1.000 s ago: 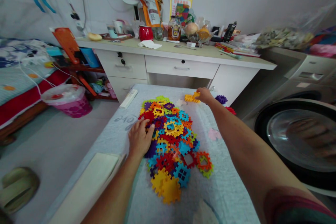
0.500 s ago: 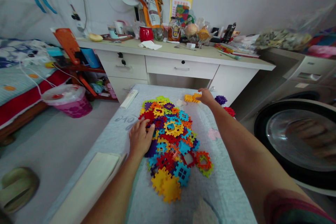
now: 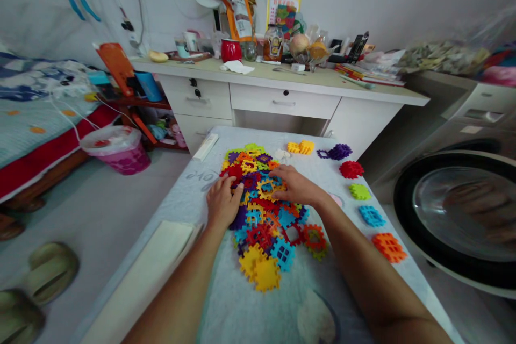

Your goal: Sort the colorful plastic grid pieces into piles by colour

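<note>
A heap of plastic interlocking square tiles (image 3: 258, 236) in red, yellow, blue, purple, orange and lime lies mid-table. My left hand (image 3: 223, 204) rests at the heap's left edge, thumb and fingers apart, touching red and purple tiles. Over the heap's upper right reaches my right hand (image 3: 298, 187), its fingers apart around a yellow window-shaped tile (image 3: 266, 190); no tile is lifted. Sorted by colour, small groups line the far and right edges: yellow (image 3: 301, 147), purple (image 3: 339, 151), red (image 3: 351, 170), lime (image 3: 359, 191), blue (image 3: 371, 216) and orange (image 3: 389, 248).
A white long box (image 3: 141, 279) lies along the table's left side, and a slim white case (image 3: 206, 147) at the far left corner. Beyond stands a cluttered desk (image 3: 258, 76). A washing machine (image 3: 463, 199) is at the right, a pink bin (image 3: 116, 150) at the left.
My right hand has come back from the yellow group at the far edge to the heap. My left hand stays by the heap's left side. The view has shifted slightly.
</note>
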